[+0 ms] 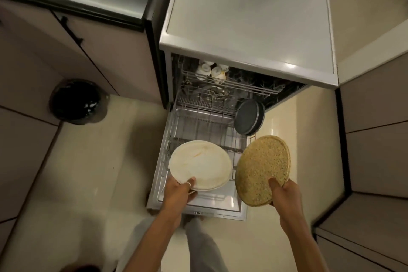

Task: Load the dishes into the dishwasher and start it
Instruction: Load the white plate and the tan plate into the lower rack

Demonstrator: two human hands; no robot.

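Lower rack [198, 126] holds dark plates [249, 117] at its far right corner; upper rack [254, 88], white cups [209, 72]. Left hand [178, 192] pinches a stained white plate [201, 164]; right hand [287, 196] grips a speckled plate [260, 168].

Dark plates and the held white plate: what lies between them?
Head view: only empty lower rack wires between the dark plates and white plate, no dish.

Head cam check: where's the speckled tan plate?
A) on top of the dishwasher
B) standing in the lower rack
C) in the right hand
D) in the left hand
C: the right hand grips the speckled tan plate by its near edge, thumb on its face, while the left hand holds the white plate.
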